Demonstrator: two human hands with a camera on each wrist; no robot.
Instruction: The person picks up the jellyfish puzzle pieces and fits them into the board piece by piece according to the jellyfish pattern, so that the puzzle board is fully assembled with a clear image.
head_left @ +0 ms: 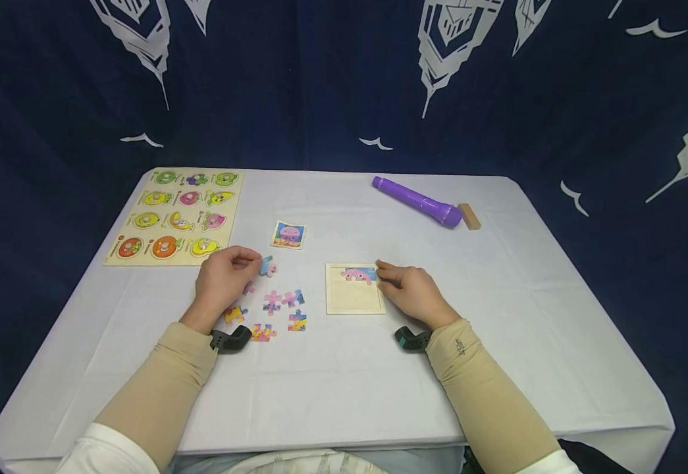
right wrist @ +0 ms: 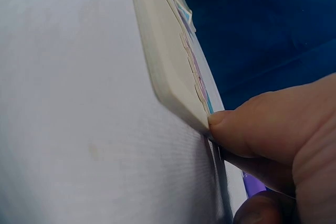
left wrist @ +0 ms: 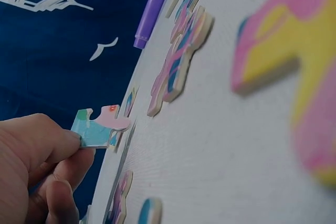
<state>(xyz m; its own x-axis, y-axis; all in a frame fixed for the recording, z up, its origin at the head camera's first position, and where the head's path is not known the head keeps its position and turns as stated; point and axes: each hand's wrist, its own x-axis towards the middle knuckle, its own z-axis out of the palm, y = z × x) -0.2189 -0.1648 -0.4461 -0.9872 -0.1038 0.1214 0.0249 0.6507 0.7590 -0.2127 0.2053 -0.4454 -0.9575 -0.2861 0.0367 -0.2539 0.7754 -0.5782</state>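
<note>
My left hand (head_left: 225,283) pinches a jigsaw piece (left wrist: 97,129), light blue and pink with a green corner, raised off the table in the left wrist view. My right hand (head_left: 411,293) grips the right edge of a square wooden puzzle tray (head_left: 352,303) near its far corner, thumb (right wrist: 223,121) on the rim. Joined pink-and-blue pieces (head_left: 358,274) lie along the tray's far side. Between hand and tray are several loose jigsaw pieces (head_left: 272,301), pink, yellow and blue. One more piece (head_left: 249,288) is partly hidden by the left hand.
A small square picture card (head_left: 288,235) lies beyond the loose pieces. At the far left is a fruit picture board (head_left: 195,214). A purple microphone-shaped tube (head_left: 415,200) and a brown wooden block (head_left: 470,216) lie at the back right of the white-covered table (head_left: 320,388).
</note>
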